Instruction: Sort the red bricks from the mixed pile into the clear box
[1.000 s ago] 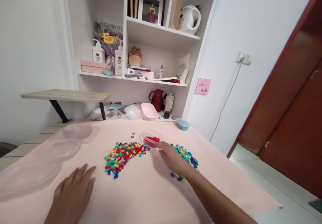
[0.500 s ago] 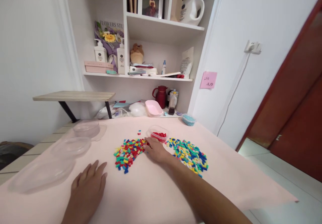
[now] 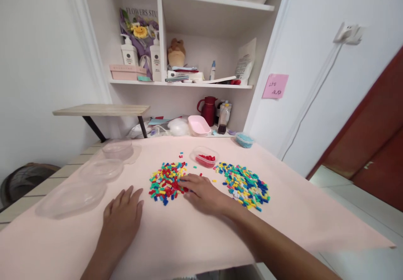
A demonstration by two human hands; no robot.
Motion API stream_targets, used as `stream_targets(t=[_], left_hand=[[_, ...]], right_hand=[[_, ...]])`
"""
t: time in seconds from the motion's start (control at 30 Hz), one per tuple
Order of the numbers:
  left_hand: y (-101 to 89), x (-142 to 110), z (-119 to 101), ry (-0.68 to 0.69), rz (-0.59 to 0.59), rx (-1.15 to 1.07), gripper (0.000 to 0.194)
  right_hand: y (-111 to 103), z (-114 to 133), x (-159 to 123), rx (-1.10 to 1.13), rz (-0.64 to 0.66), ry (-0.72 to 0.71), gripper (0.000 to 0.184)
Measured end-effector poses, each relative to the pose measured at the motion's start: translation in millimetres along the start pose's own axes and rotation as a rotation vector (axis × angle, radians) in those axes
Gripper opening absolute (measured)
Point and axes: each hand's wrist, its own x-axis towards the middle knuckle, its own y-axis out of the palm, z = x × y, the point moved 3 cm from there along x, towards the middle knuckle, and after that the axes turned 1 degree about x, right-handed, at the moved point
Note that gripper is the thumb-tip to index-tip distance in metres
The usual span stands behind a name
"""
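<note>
My left hand (image 3: 123, 213) lies on the pink tabletop (image 3: 176, 238) with its fingers spread, left of a mixed pile of small colored bricks (image 3: 166, 181). At that pile's right edge, my right hand (image 3: 203, 192) rests with fingers stretched out and touching the bricks; no brick shows clearly gripped, and the fingertips partly cover some. Behind the right hand stands a clear plastic container (image 3: 195, 151) holding red bricks (image 3: 206, 160). A second pile of bricks (image 3: 247, 185), mostly blue, green and yellow, spreads to the right of my right hand. A few loose bricks lie between the piles.
Along the left side sit clear plastic containers (image 3: 71, 200). A tub of light-blue pieces (image 3: 244, 140) stands at the back right. A pink basin (image 3: 199, 126), a red jug (image 3: 209, 111) and a bottle (image 3: 223, 119) line the back, below shelves. A small wooden stand (image 3: 102, 110) is at the left.
My right hand has left the container of red bricks and moved left and nearer to the left pile, which is now more compact. The left hand stays flat; the view has shifted.
</note>
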Motion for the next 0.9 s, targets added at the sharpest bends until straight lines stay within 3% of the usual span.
stream_targets(t=[0.17, 0.23, 0.33, 0.4, 0.53, 0.67, 0.77, 0.9], left_hand=[[-0.8, 1, 0, -0.008, 0.018, -0.002, 0.052], [-0.8, 1, 0, -0.005, 0.018, -0.012, 0.052], [0.4, 2, 2, 0.0, -0.01, -0.03, 0.053], [1.5, 3, 4, -0.005, -0.014, -0.03, 0.053], [2.4, 9, 7, -0.001, 0.014, -0.013, 0.054], [3.2, 20, 19, 0.028, 0.097, -0.044, 0.054], [-1.1, 29, 30, 0.091, 0.127, -0.175, 0.053], [-12.7, 44, 29, 0.164, 0.122, -0.37, 0.056]], right_hand=[[-18, -6, -30, 0.18, 0.031, -0.073, 0.038], [-28, -14, -33, 0.302, -0.041, -0.051, 0.039], [-37, -32, -27, 0.367, -0.192, 0.099, 0.043], [-34, -39, -19, 0.358, -0.224, 0.192, 0.045], [-18, -37, -5, 0.278, -0.154, 0.282, 0.046], [-11, -26, -3, 0.336, -0.11, 0.181, 0.045], [-16, -27, -1, 0.386, -0.173, 0.109, 0.047], [-20, -32, 15, 0.123, -0.192, 0.179, 0.042]])
